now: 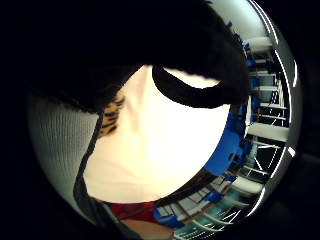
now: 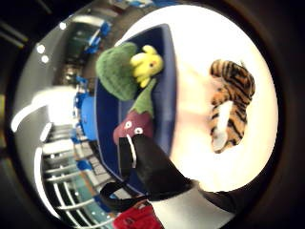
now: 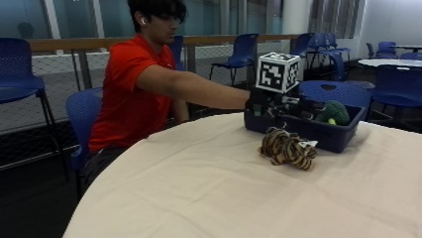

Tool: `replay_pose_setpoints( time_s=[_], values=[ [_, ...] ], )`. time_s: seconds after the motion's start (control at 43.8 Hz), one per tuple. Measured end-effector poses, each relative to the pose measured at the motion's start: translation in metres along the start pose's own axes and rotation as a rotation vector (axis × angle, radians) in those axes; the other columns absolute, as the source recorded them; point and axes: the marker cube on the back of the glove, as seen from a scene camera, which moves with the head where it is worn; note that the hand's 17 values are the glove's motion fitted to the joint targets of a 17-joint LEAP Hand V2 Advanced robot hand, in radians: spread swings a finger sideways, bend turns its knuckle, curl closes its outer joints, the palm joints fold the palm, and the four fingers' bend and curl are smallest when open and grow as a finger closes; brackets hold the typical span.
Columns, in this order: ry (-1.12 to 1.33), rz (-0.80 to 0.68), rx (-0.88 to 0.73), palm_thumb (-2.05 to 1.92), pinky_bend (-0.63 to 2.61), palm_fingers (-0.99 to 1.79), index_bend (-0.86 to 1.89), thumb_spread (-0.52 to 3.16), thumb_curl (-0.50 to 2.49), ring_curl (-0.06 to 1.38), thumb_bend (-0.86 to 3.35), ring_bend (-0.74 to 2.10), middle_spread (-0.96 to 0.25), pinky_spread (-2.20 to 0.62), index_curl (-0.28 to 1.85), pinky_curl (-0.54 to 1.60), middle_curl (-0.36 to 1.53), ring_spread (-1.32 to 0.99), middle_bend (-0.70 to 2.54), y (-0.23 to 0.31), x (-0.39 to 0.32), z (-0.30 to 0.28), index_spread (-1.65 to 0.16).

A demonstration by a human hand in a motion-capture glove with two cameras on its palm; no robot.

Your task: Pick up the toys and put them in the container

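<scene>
— Where's the gloved hand (image 3: 274, 106) right now?

— Out at the end of a straight arm, hanging over the near end of the blue container (image 3: 330, 136). The person in the red shirt (image 3: 129, 94) sits on a blue chair (image 3: 82, 111) at the far edge of the counter (image 3: 211, 198).

— Is it holding anything?

— From the palm side I can see black fingers (image 2: 152, 164) reaching down right beside the purple eggplant toy (image 2: 136, 125), which lies inside the bin. Whether they actually pinch it or only touch it, I cannot tell; the fingers look fairly straight, but the contact itself is hidden.

— What else is in the bin?

— A green broccoli toy (image 2: 116, 71) and a small yellow toy (image 2: 147, 64), pressed together at the end away from the hand. From the side, the green one pokes above the rim.

— And what's left on the counter?

— The striped tiger (image 3: 287, 148), lying on its side on the pale cloth, just in front of the container and apart from the hand.
</scene>
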Motion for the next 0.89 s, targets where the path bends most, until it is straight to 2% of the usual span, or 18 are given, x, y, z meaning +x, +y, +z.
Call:
replay_pose_setpoints(
  time_s=[0.274,0.617,0.709,0.731,0.846,0.891],
  values=[
    [-0.009,0.073,-0.056,-0.08,1.13,-0.29,0.13,1.0,0.26,0.14,-0.07,0.13,-0.03,0.14,0.26,0.37,0.19,0.05,0.09,-0.016,0.031,0.039,-0.34],
    [-0.031,0.046,-0.173,0.01,1.29,-0.22,0.1,1.11,0.26,0.14,-0.01,0.18,-0.02,0.11,0.23,0.4,0.16,0.06,0.07,-0.024,0.0,0.09,-0.34],
    [0.036,0.043,-0.182,0.13,1.27,0.0,0.19,1.2,0.3,0.2,0.06,0.42,-0.01,0.06,0.25,0.39,0.13,0.06,0.05,-0.018,-0.006,0.095,-0.36],
    [0.045,0.047,-0.174,0.12,1.29,-0.04,0.18,1.2,0.3,0.2,0.05,0.43,0.0,0.05,0.25,0.4,0.13,0.06,0.04,-0.016,-0.006,0.095,-0.36],
    [0.085,0.06,-0.086,0.25,1.1,0.23,0.34,1.32,0.34,0.22,0.12,0.53,-0.05,-0.06,0.3,0.34,0.16,0.03,0.19,-0.009,-0.01,0.095,-0.37],
    [0.107,0.057,-0.046,0.35,1.13,0.48,0.31,1.34,0.38,0.25,0.18,0.65,-0.09,-0.16,0.3,0.34,0.17,-0.05,0.21,-0.007,-0.011,0.094,-0.37]
  ],
)
